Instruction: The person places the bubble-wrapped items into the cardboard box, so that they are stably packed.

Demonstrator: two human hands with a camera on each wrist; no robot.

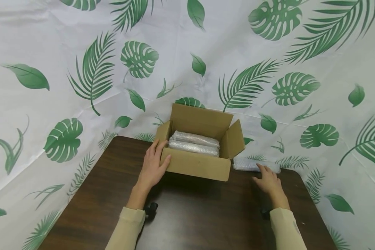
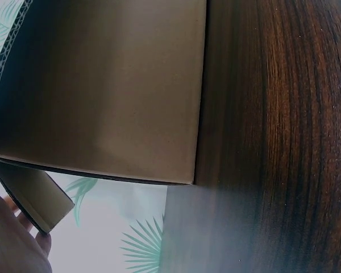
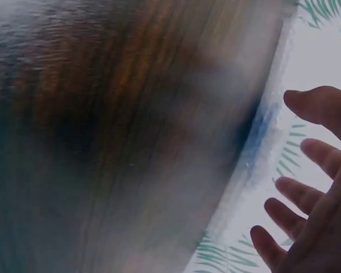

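An open cardboard box [image 1: 195, 166] stands near the table's back edge, its flaps raised or folded out. Inside lie bubble-wrapped packages [image 1: 193, 148], side by side. My left hand [image 1: 152, 167] holds the box at its front left corner, with fingers over the left flap and thumb at the front one. In the left wrist view, fingertips show around the small flap [image 2: 42, 199]. Another bubble-wrapped package [image 1: 245, 164] lies on the table right of the box. Over its right part reaches my right hand [image 1: 268, 180], fingers spread and apart in the right wrist view.
The dark wooden table [image 1: 187, 215] carries the box and the loose package close to its back edge. Right behind hangs a white cloth [image 1: 181, 80] printed with green leaves, which also lines both sides.
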